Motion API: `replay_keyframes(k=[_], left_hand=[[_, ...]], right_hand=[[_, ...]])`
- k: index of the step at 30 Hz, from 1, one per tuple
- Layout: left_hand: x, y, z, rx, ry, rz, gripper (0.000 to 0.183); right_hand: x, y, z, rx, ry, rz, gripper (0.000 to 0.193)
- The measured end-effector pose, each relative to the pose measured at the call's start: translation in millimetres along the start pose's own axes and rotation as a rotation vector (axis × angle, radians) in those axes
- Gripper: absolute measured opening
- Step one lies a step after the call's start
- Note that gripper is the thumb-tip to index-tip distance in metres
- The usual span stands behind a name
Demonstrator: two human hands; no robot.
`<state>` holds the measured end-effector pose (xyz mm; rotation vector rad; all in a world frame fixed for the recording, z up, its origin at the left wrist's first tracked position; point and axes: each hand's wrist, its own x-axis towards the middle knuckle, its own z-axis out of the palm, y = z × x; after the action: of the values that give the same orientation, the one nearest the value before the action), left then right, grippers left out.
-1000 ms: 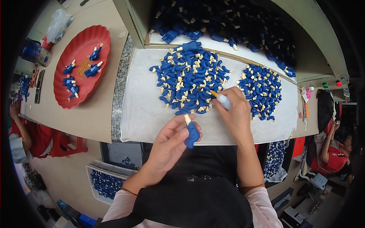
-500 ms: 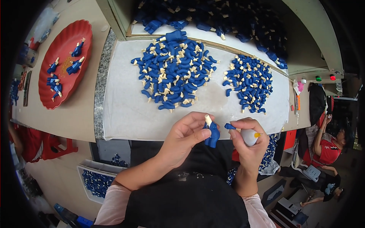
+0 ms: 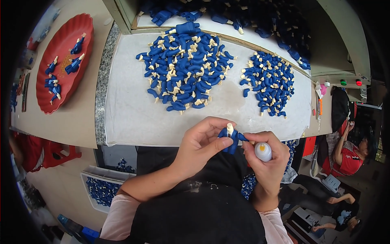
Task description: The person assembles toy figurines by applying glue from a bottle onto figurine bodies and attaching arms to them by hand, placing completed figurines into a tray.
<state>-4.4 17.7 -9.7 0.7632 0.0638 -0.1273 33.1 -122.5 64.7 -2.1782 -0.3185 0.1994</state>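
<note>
My left hand [image 3: 203, 142] is closed on a blue figurine torso [image 3: 230, 147] with a cream neck sticking up. Between the thumb and fingertips of my right hand [image 3: 268, 158] is a small blue figurine arm [image 3: 242, 137], its end against the torso's side. The same hand also keeps a small white bottle [image 3: 263, 152] with a yellow tip in its curled fingers. Beyond my hands lie a large heap of blue arms with cream hands [image 3: 187, 73] and, to the right, a smaller heap of similar pieces [image 3: 271, 81], both on a white sheet [image 3: 126, 105].
A red scalloped tray [image 3: 44, 93] at the left carries several blue figures. Many blue torsos [image 3: 260, 24] fill the shelf behind the heaps. A white bin of blue parts [image 3: 90, 173] stands below the table at left. Two other people [image 3: 349, 160] are at far right.
My right hand has brought the blue arm left, up against the torso. The torso has turned in my left hand, and the bottle's tip now points toward me. The view has shifted slightly.
</note>
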Motion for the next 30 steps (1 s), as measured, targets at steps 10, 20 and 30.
replay_keyframes(k=[10,20,30], left_hand=[[-1.8,-3.0,1.3,0.232,0.027,0.188,0.026],[-1.9,-0.7,2.5,0.475,0.141,0.319,0.023],[-1.1,-1.7,1.0,0.575,0.195,0.417,0.024]], right_hand=[[-1.2,-4.1,4.1,-0.105,0.007,-0.057,0.015],[0.9,-4.8,9.5,-0.212,0.019,-0.205,0.009],[4.2,-11.1,7.3,-0.106,-0.066,-0.002,0.017]])
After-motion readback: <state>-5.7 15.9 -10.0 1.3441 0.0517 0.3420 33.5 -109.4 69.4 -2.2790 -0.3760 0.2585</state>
